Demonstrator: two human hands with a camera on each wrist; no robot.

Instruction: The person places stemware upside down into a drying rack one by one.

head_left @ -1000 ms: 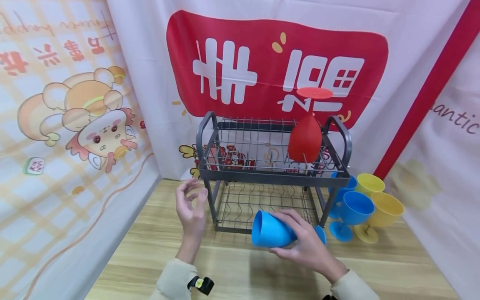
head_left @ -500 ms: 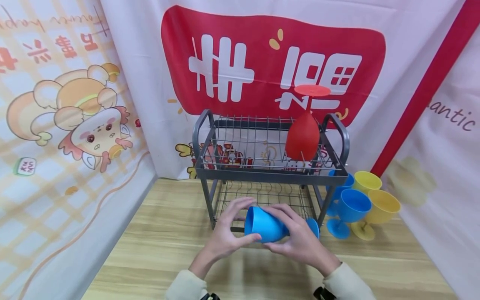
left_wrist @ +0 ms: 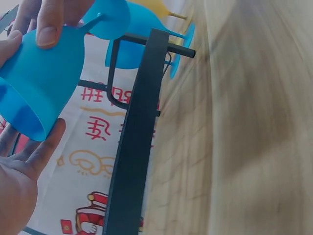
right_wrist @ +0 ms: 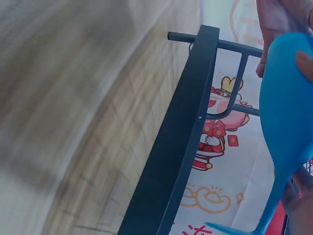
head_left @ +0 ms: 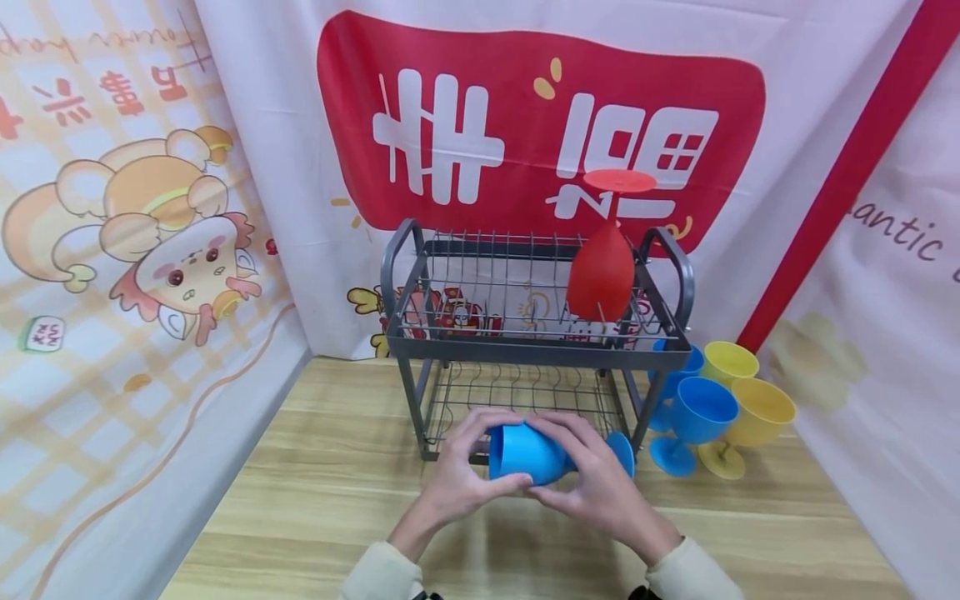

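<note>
A blue plastic goblet (head_left: 528,457) lies sideways in the air between both hands, its mouth to the left and its round foot to the right. My right hand (head_left: 596,479) grips the bowl near the stem, thumb below and fingers above. At the mouth, my left hand (head_left: 456,477) holds the rim between thumb and fingers. The left wrist view shows the hollow bowl (left_wrist: 46,81) with fingertips against its rim. In the right wrist view the stem and foot point downward. Behind the hands stands a dark two-tier dish rack (head_left: 536,354).
A red goblet (head_left: 602,275) stands upside down on the rack's upper tier, at the right. Right of the rack, on the wooden table (head_left: 300,508), are blue goblets (head_left: 703,412) and yellow goblets (head_left: 761,414). Printed cloth (head_left: 285,167) hangs behind and along the sides.
My left hand has come in from beside the rack's left post and taken hold of the goblet's rim. The goblet and right hand have shifted slightly left in view.
</note>
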